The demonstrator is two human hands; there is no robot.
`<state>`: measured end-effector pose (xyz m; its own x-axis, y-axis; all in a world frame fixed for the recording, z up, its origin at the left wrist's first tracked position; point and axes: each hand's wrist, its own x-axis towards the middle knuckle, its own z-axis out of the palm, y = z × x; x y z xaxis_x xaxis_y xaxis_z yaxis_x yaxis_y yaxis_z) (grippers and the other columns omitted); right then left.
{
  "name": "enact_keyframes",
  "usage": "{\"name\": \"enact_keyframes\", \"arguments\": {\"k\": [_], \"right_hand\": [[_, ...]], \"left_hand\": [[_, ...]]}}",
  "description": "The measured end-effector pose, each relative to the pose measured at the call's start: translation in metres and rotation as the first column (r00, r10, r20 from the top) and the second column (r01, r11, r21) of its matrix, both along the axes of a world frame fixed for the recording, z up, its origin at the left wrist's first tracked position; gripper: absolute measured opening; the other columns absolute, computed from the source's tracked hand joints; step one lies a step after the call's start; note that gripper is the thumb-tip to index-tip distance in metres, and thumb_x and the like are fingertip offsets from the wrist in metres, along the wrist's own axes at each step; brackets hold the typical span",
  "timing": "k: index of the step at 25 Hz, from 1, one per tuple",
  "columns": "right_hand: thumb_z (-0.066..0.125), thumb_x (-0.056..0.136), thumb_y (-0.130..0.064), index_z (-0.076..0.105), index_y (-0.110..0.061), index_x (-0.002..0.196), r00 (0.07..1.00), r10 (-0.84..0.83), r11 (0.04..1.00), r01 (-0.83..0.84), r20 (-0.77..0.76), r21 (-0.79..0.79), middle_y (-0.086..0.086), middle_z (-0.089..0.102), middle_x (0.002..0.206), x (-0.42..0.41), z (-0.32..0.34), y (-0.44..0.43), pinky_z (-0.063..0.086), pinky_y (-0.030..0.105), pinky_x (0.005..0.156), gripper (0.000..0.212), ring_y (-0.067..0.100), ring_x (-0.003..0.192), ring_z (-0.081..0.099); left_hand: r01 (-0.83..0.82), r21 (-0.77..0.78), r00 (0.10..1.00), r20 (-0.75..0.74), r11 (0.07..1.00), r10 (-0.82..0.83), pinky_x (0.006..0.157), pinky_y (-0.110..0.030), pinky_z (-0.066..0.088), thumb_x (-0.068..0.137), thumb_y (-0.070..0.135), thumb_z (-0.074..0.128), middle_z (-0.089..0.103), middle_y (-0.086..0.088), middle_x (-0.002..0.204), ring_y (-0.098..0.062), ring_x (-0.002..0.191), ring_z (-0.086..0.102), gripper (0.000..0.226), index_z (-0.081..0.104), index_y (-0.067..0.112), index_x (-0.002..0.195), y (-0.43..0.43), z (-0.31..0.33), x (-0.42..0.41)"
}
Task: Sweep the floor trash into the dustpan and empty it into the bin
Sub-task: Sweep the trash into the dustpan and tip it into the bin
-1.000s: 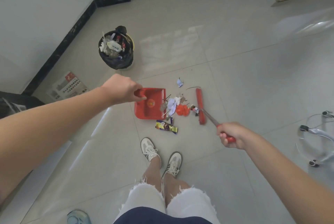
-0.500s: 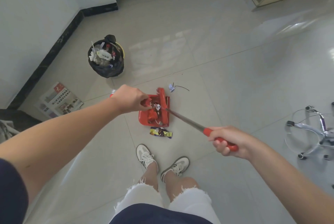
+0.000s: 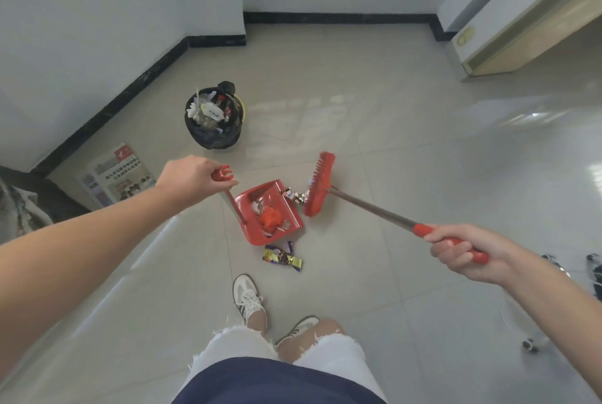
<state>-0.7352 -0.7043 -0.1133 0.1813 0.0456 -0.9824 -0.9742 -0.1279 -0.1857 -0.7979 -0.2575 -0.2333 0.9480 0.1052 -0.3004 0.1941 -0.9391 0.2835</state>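
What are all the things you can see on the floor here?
Dustpan: one, red, mid floor, holding orange and white trash.
Broom: one, red, head beside the dustpan's mouth.
Shiny wrappers: a few, silver, between broom and dustpan.
Candy wrapper: one, yellow and purple, floor near the dustpan.
Bin: one, black-lined, full, by the left wall.
Newspaper: one, white, floor by the wall.
Shoes: two, white, below.
Left hand: one, grips the dustpan handle.
Right hand: one, grips the broom handle.

A red dustpan (image 3: 257, 208), red broom (image 3: 319, 183), black-bagged bin (image 3: 213, 139), and purple-and-gold wrapper (image 3: 282, 257) on beige tiles (image 3: 407, 149).
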Motion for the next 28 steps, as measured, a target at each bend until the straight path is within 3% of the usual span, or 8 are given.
{"name": "enact_keyframes", "arguments": {"k": [3, 6, 9, 12, 17, 21, 25, 28], "right_hand": [[0.06, 0.077, 0.003, 0.052, -0.015, 0.128, 0.976, 0.202, 0.977, -0.196, 0.076, -0.081, -0.001, 0.032, 0.056, 0.012, 0.006, -0.004, 0.02, 0.009, 0.026, 0.055, 0.002, 0.029, 0.026], [0.05, 0.085, 0.004, 0.053, -0.014, 0.131, 0.929, 0.346, 0.93, -0.322, 0.127, -0.178, 0.002, 0.034, 0.057, 0.025, 0.002, 0.002, 0.021, 0.009, 0.029, 0.049, 0.005, 0.03, 0.026], [0.051, 0.083, 0.005, 0.058, -0.02, 0.126, 0.769, 0.618, 0.764, -0.538, 0.164, -0.355, 0.004, 0.036, 0.053, 0.034, -0.015, 0.007, 0.026, 0.011, 0.033, 0.05, 0.009, 0.031, 0.028], [0.048, 0.083, 0.007, 0.059, -0.009, 0.122, 0.642, 0.754, 0.626, -0.642, 0.136, -0.443, 0.006, 0.036, 0.051, 0.059, -0.049, 0.0, 0.03, 0.012, 0.035, 0.044, 0.011, 0.033, 0.03], [0.04, 0.084, 0.006, 0.049, -0.011, 0.081, 0.496, 0.863, 0.467, -0.708, 0.098, -0.529, 0.007, 0.04, 0.047, 0.109, -0.121, -0.011, 0.034, 0.014, 0.039, 0.02, 0.014, 0.036, 0.034], [0.035, 0.083, 0.009, 0.048, -0.004, 0.076, 0.416, 0.907, 0.382, -0.758, 0.059, -0.529, 0.012, 0.045, 0.052, 0.123, -0.159, -0.004, 0.037, 0.017, 0.039, 0.02, 0.015, 0.037, 0.036], [0.036, 0.083, 0.008, 0.047, -0.004, 0.08, 0.283, 0.959, 0.261, -0.836, 0.027, -0.482, 0.012, 0.046, 0.051, 0.095, -0.164, -0.001, 0.039, 0.018, 0.04, 0.016, 0.015, 0.039, 0.037], [0.04, 0.082, 0.007, 0.047, -0.008, 0.085, 0.233, 0.972, 0.22, -0.861, 0.028, -0.459, 0.01, 0.043, 0.046, 0.078, -0.162, -0.001, 0.038, 0.016, 0.037, 0.017, 0.013, 0.029, 0.036]], "left_hand": [[-0.038, 0.017, 0.999, 0.015, 0.999, 0.037, 0.046, -0.025, 0.03, 0.085, 0.065, 0.053, 0.047, 0.009, 0.051, -0.008, 0.053, 0.047, 0.052, 0.048, 0.021, 0.058, 0.002, 0.005, -0.014], [-0.088, 0.022, 0.996, 0.023, 0.996, 0.087, 0.048, -0.026, 0.034, 0.084, 0.067, 0.052, 0.05, 0.008, 0.053, -0.016, 0.058, 0.052, 0.051, 0.051, 0.021, 0.061, -0.007, 0.007, -0.024], [-0.118, 0.045, 0.993, 0.017, 0.992, 0.117, 0.053, -0.028, 0.043, 0.081, 0.071, 0.051, 0.058, 0.006, 0.057, -0.017, 0.061, 0.057, 0.052, 0.059, 0.022, 0.068, -0.014, 0.011, -0.041], [-0.171, 0.111, 0.985, 0.011, 0.979, 0.171, 0.052, -0.026, 0.044, 0.081, 0.07, 0.053, 0.06, 0.008, 0.06, -0.013, 0.062, 0.057, 0.047, 0.064, 0.025, 0.073, -0.029, 0.022, -0.063], [-0.41, 0.152, 0.911, 0.031, 0.899, 0.41, 0.053, -0.026, 0.044, 0.075, 0.072, 0.058, 0.064, 0.013, 0.064, -0.014, 0.063, 0.058, 0.043, 0.068, 0.03, 0.077, -0.064, 0.039, -0.125], [-0.558, 0.085, 0.83, 0.034, 0.826, 0.557, 0.05, -0.028, 0.049, 0.064, 0.091, 0.042, 0.055, 0.019, 0.051, -0.008, 0.051, 0.057, 0.045, 0.057, 0.048, 0.07, -0.074, 0.041, -0.182], [-0.542, 0.124, 0.833, -0.046, 0.831, 0.551, 0.05, -0.026, 0.048, 0.068, 0.069, 0.068, 0.054, 0.019, 0.048, -0.01, 0.05, 0.057, 0.027, 0.058, 0.044, 0.064, -0.103, 0.042, -0.219], [-0.506, 0.186, 0.846, -0.084, 0.842, 0.527, 0.05, -0.022, 0.042, 0.069, 0.064, 0.071, 0.056, 0.019, 0.052, -0.012, 0.055, 0.057, 0.022, 0.064, 0.043, 0.069, -0.128, 0.039, -0.234]]}}
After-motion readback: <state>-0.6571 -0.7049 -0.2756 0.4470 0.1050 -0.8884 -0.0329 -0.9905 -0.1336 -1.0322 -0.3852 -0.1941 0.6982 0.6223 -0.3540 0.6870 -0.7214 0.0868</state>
